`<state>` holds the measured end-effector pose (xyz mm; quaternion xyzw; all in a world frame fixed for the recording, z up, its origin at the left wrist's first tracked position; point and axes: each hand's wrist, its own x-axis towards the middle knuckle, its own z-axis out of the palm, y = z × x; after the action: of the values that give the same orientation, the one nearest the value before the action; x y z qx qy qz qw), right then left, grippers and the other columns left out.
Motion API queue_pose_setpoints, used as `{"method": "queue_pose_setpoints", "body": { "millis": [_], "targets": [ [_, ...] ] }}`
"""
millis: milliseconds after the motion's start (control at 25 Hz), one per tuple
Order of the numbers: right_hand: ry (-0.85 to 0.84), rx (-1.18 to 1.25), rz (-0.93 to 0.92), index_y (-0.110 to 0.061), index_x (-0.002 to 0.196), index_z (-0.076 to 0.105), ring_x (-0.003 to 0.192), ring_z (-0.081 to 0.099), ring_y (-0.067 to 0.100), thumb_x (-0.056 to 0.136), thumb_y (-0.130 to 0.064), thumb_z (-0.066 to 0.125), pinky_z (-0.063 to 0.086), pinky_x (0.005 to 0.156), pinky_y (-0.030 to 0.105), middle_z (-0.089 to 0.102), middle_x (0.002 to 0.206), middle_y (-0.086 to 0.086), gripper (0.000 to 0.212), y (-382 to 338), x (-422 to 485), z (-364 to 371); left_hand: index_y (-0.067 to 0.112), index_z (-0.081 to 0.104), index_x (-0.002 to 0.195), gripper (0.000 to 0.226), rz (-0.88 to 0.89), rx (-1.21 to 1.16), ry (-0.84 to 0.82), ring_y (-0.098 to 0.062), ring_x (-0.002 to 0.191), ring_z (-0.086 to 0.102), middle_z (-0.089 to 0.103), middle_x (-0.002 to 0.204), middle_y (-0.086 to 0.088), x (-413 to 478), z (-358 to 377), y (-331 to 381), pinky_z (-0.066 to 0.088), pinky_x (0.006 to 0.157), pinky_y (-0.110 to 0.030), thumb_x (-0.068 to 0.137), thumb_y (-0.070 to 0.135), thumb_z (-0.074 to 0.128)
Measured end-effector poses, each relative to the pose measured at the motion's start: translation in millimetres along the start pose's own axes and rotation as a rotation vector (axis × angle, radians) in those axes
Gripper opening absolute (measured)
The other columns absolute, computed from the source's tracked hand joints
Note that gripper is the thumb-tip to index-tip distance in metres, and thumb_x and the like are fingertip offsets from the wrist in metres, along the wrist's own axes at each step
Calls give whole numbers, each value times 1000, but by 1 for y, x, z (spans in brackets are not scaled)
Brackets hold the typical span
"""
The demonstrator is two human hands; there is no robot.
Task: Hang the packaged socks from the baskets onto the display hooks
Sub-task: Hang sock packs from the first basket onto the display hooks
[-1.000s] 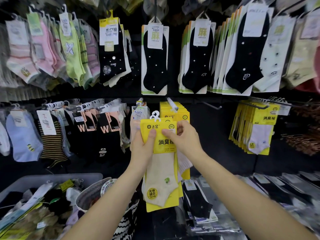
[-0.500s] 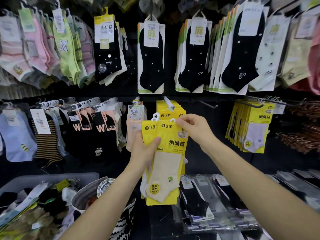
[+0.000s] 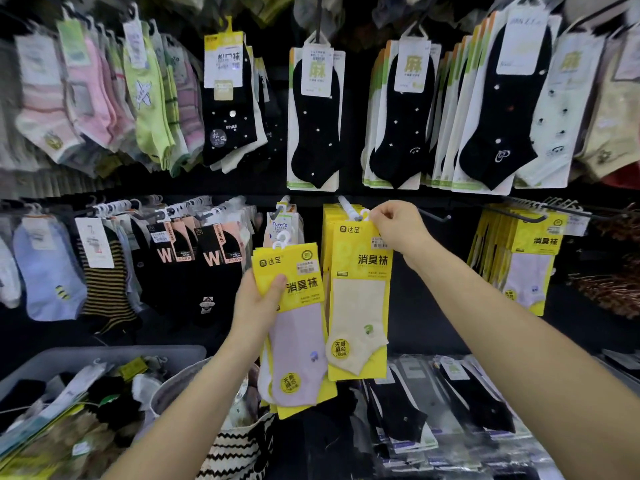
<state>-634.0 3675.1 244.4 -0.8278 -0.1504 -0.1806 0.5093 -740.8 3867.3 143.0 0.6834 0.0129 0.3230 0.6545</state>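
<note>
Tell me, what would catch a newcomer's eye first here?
Centre stage, the right hand pinches the top of a yellow cream-sock pack at a hook, while the left hand grips a yellow stack fronted by a lilac sock, lower and to the left. Above hang black socks on white cards, and a grey bin of loose packs sits bottom left.

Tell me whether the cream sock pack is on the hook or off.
Cannot tell: the pack has its white loop at the hook tip, partly hidden by the right hand pinching it.
</note>
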Motion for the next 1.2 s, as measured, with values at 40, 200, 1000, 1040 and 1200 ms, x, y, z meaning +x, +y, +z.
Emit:
{"method": "queue_pose_setpoints", "body": {
  "millis": [40,200,1000,1040,1200],
  "targets": [
    [2,-51,-13,-12,84,65,60,47,9,93,-16,50,39,51,23,51,68,-11,19,-1,3,4,12,57,107,14,5,9,7,-22,97,65,67,107,-7,1,-7,0,53,81,-34,93,12,54],
    [19,-216,-19,-16,82,61,60,48,11,94,-21,50,37,51,25,52,70,-8,17,4,3,15,26,59,92,15,47,14,13,-3,82,68,72,86,12,0,-23,6,52,63,-14,93,12,53],
    [-66,360,95,-16,82,60,77,69,12,78,-26,75,53,60,21,72,85,2,18,34,-75,6,11,54,112,26,-3,-29,-119,-21,101,64,65,112,-9,-18,46,14,53,83,-32,88,10,61],
    [-93,365,71,-19,86,62,79,67,8,79,-27,73,50,59,15,71,89,-2,15,33,-72,1,10,53,113,27,-4,-12,-122,-21,101,63,65,112,-9,-17,47,13,53,82,-32,88,10,61],
    [-198,224,-62,-28,82,67,81,61,6,85,-25,67,46,64,12,67,89,-7,5,22,-55,-16,5,52,117,33,11,70,-159,-18,97,63,64,109,-6,-16,53,9,53,76,-25,87,12,63]
  ]
}}
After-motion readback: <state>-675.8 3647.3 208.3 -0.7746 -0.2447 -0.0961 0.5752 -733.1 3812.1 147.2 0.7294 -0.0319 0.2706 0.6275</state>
